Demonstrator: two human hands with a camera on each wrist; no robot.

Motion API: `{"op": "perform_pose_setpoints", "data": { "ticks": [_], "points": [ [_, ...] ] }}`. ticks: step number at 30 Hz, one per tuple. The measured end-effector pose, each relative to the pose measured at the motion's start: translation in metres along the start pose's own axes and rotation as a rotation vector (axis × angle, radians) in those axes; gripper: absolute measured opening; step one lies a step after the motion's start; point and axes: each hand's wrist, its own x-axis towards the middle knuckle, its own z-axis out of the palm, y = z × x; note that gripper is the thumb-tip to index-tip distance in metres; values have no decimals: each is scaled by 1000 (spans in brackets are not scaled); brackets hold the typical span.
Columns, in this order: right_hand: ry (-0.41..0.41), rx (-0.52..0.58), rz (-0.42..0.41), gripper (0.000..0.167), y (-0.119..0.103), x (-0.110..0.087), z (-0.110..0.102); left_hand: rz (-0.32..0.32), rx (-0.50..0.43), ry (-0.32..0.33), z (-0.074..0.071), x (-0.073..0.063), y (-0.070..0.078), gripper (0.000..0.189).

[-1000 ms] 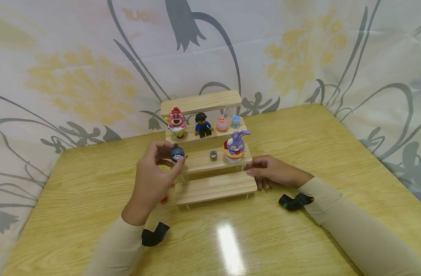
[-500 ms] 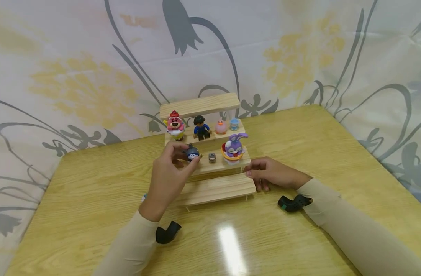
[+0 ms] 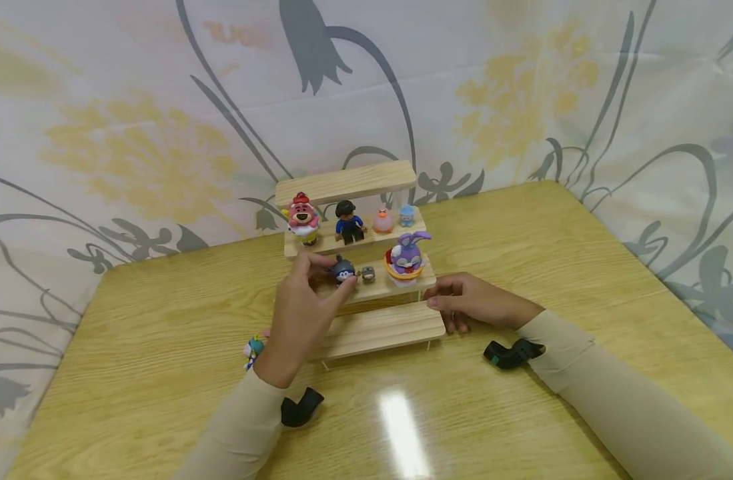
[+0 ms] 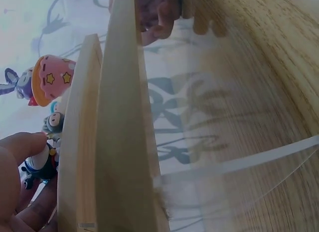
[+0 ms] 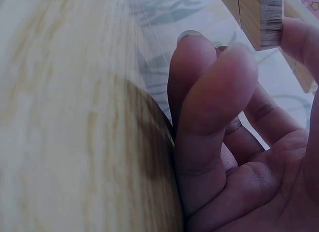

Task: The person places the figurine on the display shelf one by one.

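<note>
In the head view my left hand [image 3: 303, 313] pinches a small figurine with a dark round head [image 3: 345, 271] between thumb and fingers, over the left part of the second step of a wooden display stand [image 3: 381, 327]. Close to its right sits a tiny grey figurine [image 3: 368, 274]. Further right on that step is a purple rabbit figurine [image 3: 407, 260] with an orange rim. The left wrist view shows the pinched figurine [image 4: 42, 164] just beside the board's edge. My right hand [image 3: 480, 300] touches the right end of the lowest step, its other fingers loosely bent below.
One step higher stand a pink bear figurine [image 3: 303, 219], a dark-capped toy person [image 3: 349, 221], a pink bird [image 3: 383, 220] and a light blue figurine [image 3: 406, 215]. Another colourful figurine [image 3: 253, 350] is on the table, partly behind the left wrist. A patterned cloth [image 3: 162, 133] hangs behind.
My left hand has carried the dark-headed figurine rightward along the second step, to beside the tiny grey one. A figurine on the table has come into sight by the left wrist. The right hand stays put.
</note>
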Motion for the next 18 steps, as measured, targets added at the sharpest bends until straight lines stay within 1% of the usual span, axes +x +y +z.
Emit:
{"op": "perform_pose_setpoints", "data": {
  "ticks": [6,9,18],
  "points": [
    [-4,2,-8,42,1,1,0,22,46,11,1,0,-1,39],
    [-4,0,-13,41,-1,0,0,29,53,11,1,0,-1,38],
    [-2,-20,8,45,-4,-1,1,30,73,16,0,0,-1,40]
  ]
}}
